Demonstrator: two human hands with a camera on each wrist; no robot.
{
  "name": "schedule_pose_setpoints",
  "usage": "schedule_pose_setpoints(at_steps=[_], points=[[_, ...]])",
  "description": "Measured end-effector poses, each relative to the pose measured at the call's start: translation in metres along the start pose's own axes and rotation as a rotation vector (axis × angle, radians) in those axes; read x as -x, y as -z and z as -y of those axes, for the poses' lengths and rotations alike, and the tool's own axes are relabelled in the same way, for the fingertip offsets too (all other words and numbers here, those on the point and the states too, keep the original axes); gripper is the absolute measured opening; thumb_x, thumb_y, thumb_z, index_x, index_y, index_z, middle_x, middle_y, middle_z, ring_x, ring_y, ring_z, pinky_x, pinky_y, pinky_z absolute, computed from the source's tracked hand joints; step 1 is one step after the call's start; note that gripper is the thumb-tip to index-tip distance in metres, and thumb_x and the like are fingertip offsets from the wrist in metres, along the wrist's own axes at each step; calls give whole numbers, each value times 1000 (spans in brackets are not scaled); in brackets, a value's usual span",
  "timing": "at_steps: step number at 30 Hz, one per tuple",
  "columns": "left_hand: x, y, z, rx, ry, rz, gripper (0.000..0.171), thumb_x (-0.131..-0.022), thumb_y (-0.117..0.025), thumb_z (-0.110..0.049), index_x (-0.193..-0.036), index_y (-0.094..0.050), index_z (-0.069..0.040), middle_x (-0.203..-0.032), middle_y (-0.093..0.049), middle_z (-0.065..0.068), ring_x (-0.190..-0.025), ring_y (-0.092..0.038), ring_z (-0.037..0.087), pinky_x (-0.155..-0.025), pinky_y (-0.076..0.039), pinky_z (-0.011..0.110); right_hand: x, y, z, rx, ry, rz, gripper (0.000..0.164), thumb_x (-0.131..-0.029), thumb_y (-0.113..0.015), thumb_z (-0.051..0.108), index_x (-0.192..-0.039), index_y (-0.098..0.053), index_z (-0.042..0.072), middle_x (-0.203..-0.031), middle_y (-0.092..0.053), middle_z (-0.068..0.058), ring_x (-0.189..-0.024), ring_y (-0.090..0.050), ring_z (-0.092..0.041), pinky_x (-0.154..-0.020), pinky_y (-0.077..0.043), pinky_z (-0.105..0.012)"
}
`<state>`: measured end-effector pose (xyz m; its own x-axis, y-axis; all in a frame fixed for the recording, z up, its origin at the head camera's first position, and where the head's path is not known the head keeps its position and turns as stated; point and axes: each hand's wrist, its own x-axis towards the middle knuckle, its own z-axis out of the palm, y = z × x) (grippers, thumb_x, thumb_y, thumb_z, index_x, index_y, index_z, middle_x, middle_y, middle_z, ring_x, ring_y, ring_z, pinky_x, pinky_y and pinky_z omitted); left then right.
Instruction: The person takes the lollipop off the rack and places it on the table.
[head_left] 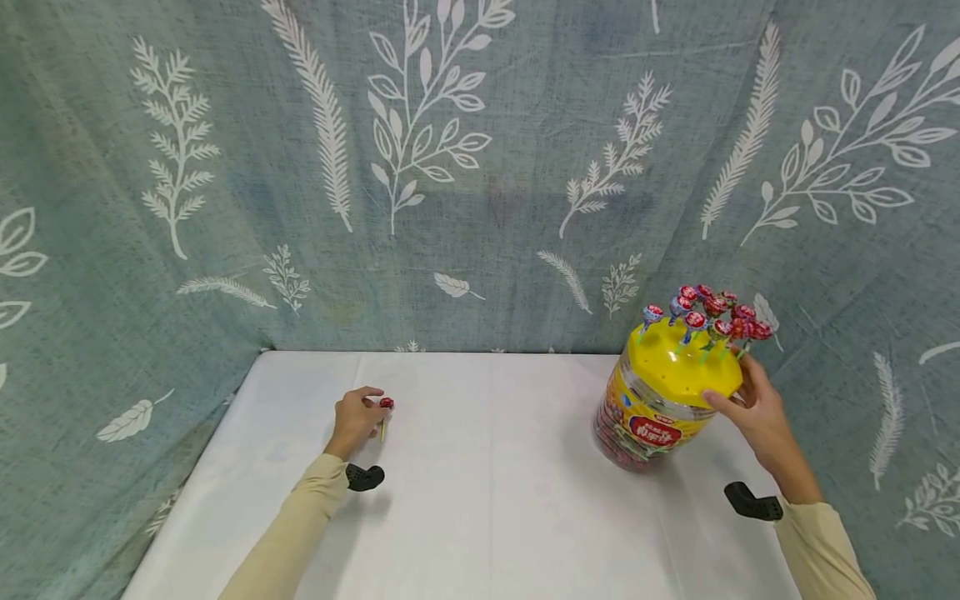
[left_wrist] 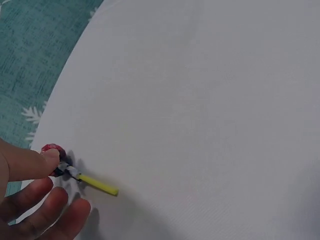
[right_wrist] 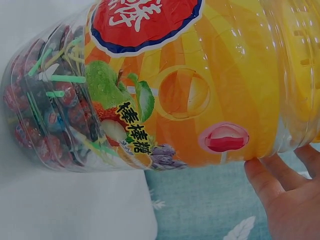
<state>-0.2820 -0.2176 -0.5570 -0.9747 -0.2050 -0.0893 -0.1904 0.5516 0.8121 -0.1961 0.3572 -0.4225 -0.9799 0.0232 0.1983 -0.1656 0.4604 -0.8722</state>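
Note:
At the left of the white table, my left hand [head_left: 358, 418] pinches a red-wrapped lollipop [head_left: 386, 403] by its candy end. In the left wrist view the thumb covers part of the lollipop's head, and its yellow-green stick [left_wrist: 99, 184] points away from the hand, close over the cloth. To the right stands a big clear candy jar [head_left: 651, 417] with a yellow lid [head_left: 675, 367]. My right hand [head_left: 757, 412] grips the jar at the lid's right edge, thumb on the near side. Several lollipops [head_left: 694, 321] stand upright in the lid, sticks down.
More lollipops [right_wrist: 50, 115] fill the lower part of the jar, seen through its wall. A white cloth [head_left: 487, 483] covers the table. Behind it hangs a green curtain [head_left: 495, 183] with white leaf prints, reaching round both sides.

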Motion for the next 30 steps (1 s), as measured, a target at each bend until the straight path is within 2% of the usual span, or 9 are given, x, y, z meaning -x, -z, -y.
schedule_pose_setpoints(at_steps=[7, 15, 21, 26, 30], points=[[3, 12, -12, -17, -66, -48, 35, -83, -69, -8, -116, -63, 1, -91, -61, 17, -54, -55, 17, -46, -48, 27, 0, -1, 0, -25, 19, 7, 76, -94, -60, 15, -152, -12, 19, -147, -28, -13, -116, -37, 2, -87, -38, -5], [5, 16, -33, -27, -157, -75, 30, -84, -69, -11, -112, -66, -4, -93, -65, 15, -74, -63, 26, -58, -47, 29, 0, -1, 2, -16, 21, 7, 76, -94, -60, 16, -152, -11, 17, -148, -28, -13, -120, -37, -2, -88, -38, -6], [11, 13, -61, 9, -171, -62, 29, -84, -69, -12, -112, -66, -7, -98, -65, 15, -84, -63, 29, -59, -50, 31, 1, -1, -1, -28, 23, 0, 76, -93, -60, 15, -152, -12, 18, -149, -27, -12, -120, -37, -2, -88, -38, -6], [20, 7, -88, 75, -216, -8, 31, -84, -69, -10, -115, -65, -8, -103, -64, 15, -85, -64, 27, -55, -52, 30, 1, 1, 0, -9, 5, -10, 77, -94, -60, 18, -152, -10, 19, -150, -25, -15, -125, -36, -12, -88, -37, -5], [29, 4, -107, 94, -267, 15, 31, -85, -68, -8, -116, -64, -6, -104, -64, 15, -88, -64, 28, -63, -55, 33, 1, 0, 2, 2, -13, 1, 78, -94, -60, 21, -153, -8, 18, -151, -23, -17, -130, -33, -23, -89, -37, -6]])
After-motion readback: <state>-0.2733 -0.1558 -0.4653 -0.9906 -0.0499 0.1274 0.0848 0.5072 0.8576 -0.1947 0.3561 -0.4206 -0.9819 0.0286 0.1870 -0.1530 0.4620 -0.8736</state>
